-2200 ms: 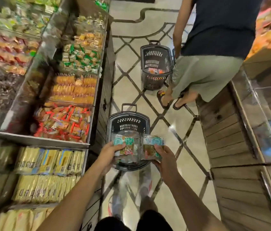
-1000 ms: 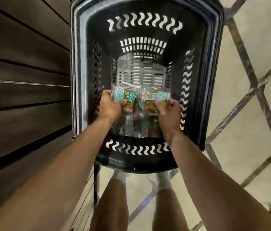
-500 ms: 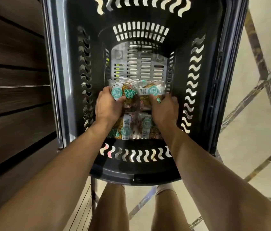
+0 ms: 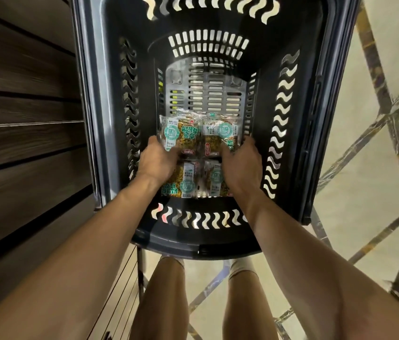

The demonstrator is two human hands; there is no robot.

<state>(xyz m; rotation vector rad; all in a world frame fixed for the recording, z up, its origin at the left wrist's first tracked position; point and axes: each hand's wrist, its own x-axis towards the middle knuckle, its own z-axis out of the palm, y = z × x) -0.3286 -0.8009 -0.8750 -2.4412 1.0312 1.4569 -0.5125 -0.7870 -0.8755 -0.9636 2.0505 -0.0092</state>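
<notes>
A black plastic shopping basket (image 4: 328, 119) stands on the floor below me, seen from above. Two clear snack packets with teal round labels lie side by side on its floor, the left packet (image 4: 181, 133) and the right packet (image 4: 223, 132). Two more alike packets (image 4: 200, 185) lie nearer to me, partly hidden by my hands. My left hand (image 4: 156, 161) grips the near left corner of the left packet. My right hand (image 4: 242, 165) grips the near right corner of the right packet. Both hands are deep inside the basket.
A dark wooden shelf front (image 4: 22, 143) runs close along the basket's left side. To the right is pale tiled floor (image 4: 365, 180) with dark diagonal lines. My bare legs (image 4: 164, 303) stand just behind the basket's near rim.
The two packets went from above the basket down to its floor, beyond the two nearer packets. My hands have slid back to the packets' near corners, and the view has closed in.
</notes>
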